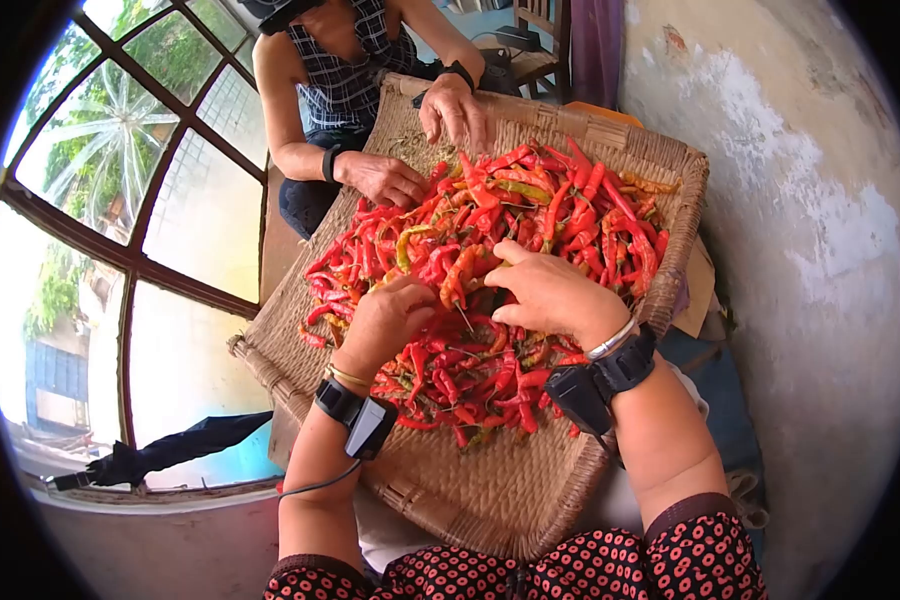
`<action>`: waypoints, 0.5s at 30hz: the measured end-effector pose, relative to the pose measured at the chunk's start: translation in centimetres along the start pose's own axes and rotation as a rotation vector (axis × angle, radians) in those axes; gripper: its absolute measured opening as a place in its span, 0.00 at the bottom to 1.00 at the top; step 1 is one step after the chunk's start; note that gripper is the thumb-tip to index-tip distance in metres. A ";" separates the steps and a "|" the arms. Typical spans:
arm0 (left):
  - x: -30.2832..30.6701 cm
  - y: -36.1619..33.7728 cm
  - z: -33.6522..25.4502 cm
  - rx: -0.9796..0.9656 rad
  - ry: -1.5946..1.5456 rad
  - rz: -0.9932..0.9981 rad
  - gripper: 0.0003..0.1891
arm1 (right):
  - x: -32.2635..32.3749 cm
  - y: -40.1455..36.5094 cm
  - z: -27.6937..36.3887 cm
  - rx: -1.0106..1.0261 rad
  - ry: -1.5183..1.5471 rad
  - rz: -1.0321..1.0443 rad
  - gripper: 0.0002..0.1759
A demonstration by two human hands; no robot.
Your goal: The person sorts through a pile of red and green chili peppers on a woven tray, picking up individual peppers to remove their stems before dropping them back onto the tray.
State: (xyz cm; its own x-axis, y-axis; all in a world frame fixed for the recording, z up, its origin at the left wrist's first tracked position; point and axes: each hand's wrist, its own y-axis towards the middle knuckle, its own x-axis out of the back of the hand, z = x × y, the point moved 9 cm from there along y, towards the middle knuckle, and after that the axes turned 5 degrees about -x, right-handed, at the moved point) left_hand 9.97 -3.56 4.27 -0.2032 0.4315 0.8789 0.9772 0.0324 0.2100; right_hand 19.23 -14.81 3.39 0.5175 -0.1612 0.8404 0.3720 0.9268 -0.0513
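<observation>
A wide woven tray (470,492) holds a heap of red chili peppers (470,375), a few of them orange or yellow-green. My left hand (385,318) is over the left middle of the heap, its fingers curled down among the peppers; whatever they hold is hidden. To its right, my right hand (553,293) reaches in from the right with thumb and fingers apart, its fingertips beside an orange-red pepper (460,275). Nothing shows held in it. Both wrists carry bracelets and black strapped devices.
Across the tray, a co-worker's hands (385,180) touch the far side of the heap and rim area. A barred window (195,230) and a folded dark umbrella (185,447) are at the left. A worn wall (800,250) stands right; a wooden chair (545,45) is behind.
</observation>
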 end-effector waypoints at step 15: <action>-2.7 -2.7 -2.7 -0.027 -0.275 0.388 0.06 | -2.7 1.5 -1.1 0.038 0.006 -0.039 0.12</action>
State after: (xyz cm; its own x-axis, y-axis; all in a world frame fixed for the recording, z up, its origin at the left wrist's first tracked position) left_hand 7.76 -7.22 2.52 0.2043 0.6300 0.7492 0.9749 -0.2000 -0.0976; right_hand 19.21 -13.37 0.48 0.5079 -0.1991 0.8381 0.3624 0.9320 0.0018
